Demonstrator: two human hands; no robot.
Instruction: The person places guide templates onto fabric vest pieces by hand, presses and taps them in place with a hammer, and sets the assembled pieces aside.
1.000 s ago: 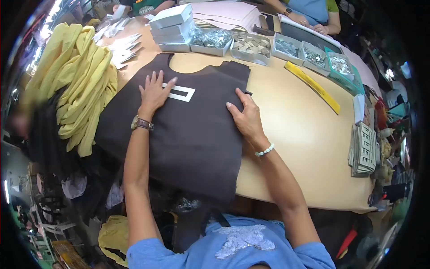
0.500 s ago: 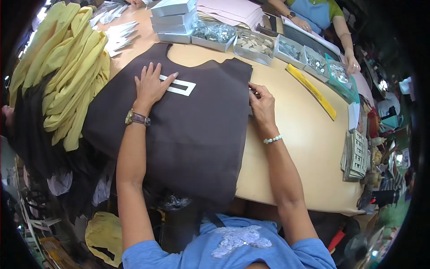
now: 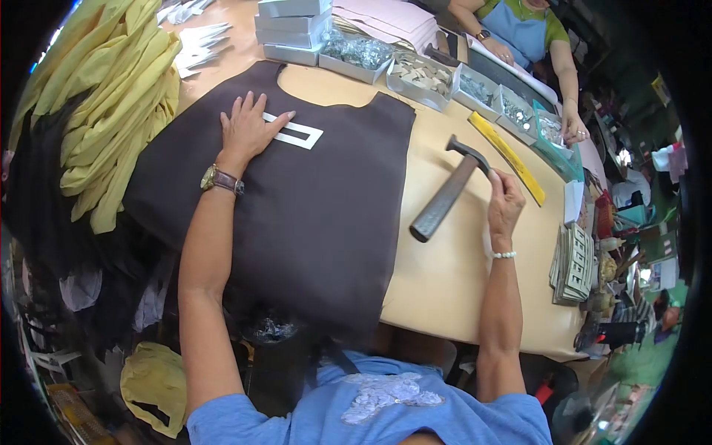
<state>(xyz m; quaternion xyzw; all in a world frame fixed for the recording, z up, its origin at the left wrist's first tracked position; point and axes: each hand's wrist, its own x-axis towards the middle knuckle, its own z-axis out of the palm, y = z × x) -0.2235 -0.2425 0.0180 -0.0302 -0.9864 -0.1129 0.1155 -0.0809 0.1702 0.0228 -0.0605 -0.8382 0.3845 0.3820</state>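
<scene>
A dark cloth piece (image 3: 319,215) with a curved neckline lies on the tabletop. My left hand (image 3: 248,133) rests flat on it with fingers spread, its thumb over one end of a white rectangular frame (image 3: 310,136). To the right of the cloth, my right hand (image 3: 506,204) has its fingers closed on the claw end of a hammer (image 3: 449,194). The hammer's handle slants down to the left, toward the cloth's right edge. Nothing else shows in my right hand.
Small-parts boxes (image 3: 419,78) line the table's far side, beside stacked boxes (image 3: 293,33). A yellow curved strip (image 3: 508,157) lies right of the hammer. Yellow fabric (image 3: 122,111) is heaped at left. White templates (image 3: 573,263) lie at right. Another person's hand (image 3: 575,130) is at the far-right box.
My right hand has moved right, away from the cloth's edge, and now shows the hammer. My left hand stays flat on the cloth. The other person's hand has moved to the far-right box.
</scene>
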